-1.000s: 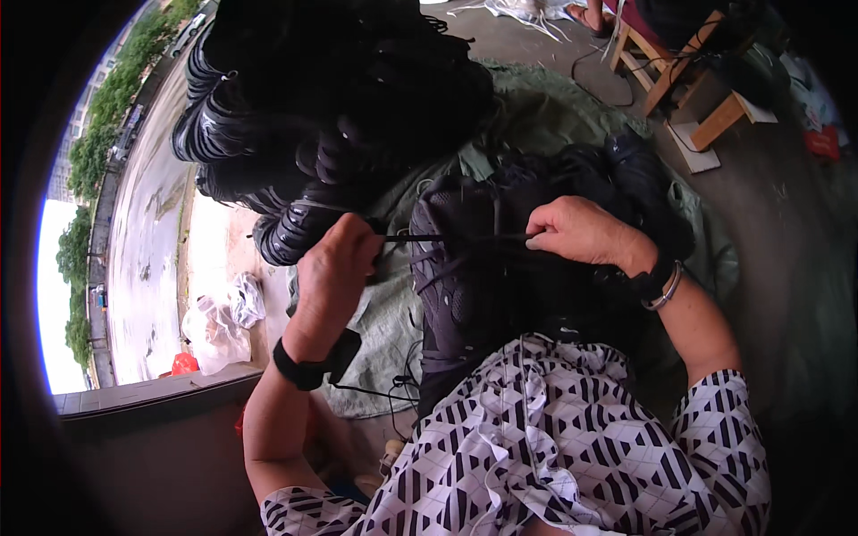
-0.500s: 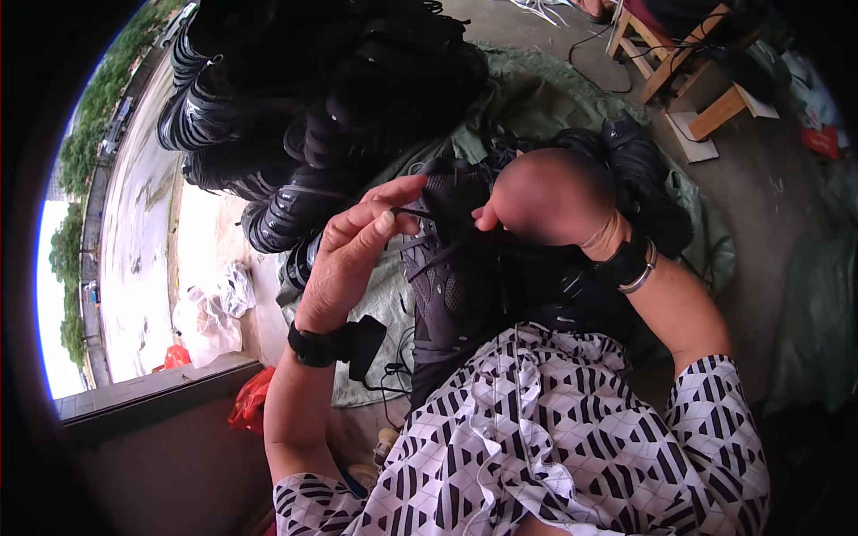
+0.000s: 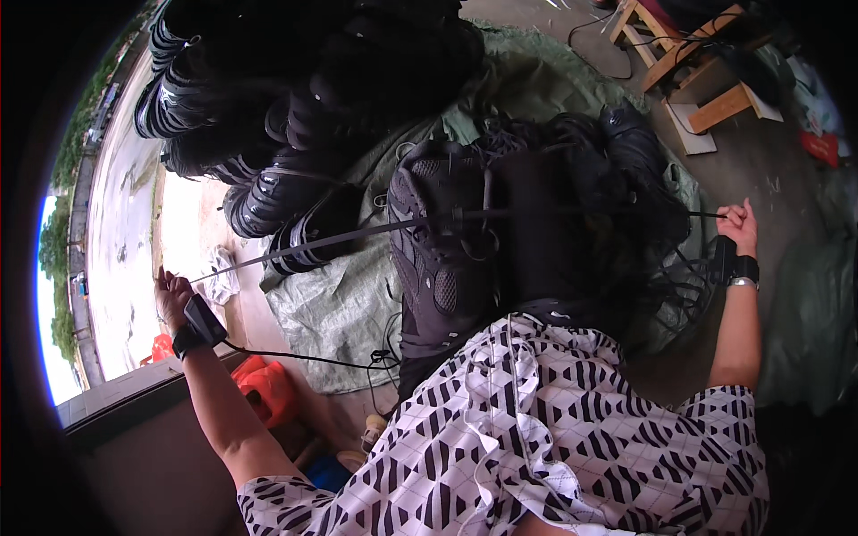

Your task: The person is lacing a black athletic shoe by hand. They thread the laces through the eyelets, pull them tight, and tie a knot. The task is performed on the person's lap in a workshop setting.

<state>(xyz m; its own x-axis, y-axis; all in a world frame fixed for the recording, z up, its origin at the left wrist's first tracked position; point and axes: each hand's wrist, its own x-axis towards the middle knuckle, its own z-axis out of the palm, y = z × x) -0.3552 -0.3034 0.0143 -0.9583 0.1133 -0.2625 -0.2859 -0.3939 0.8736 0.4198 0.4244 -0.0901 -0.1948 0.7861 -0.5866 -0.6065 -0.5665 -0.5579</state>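
A long black shoelace [image 3: 340, 236] stretches almost straight across the view, passing through the upper part of a dark grey and black shoe upper [image 3: 420, 259] in front of me. My left hand [image 3: 172, 299], far out to the left, pinches one end of the lace. Out to the right, my right hand [image 3: 738, 228] has its fingers closed on the other end. The upper has mesh panels and lies toe away from my lap. Beside it, a dark mass, perhaps more uppers, is too dim to make out clearly.
Stacked black shoe uppers [image 3: 295, 201] pile up at the far left on a green-grey tarp [image 3: 331, 330]. More dark uppers [image 3: 639, 161] lie to the right. A wooden stool [image 3: 706, 98] stands at the far right. An orange-red bag [image 3: 268, 389] sits by the low wall near my left arm.
Both hands were close together over the upper; they have moved far apart, left hand leftward and right hand rightward. The lace is now drawn out taut between them.
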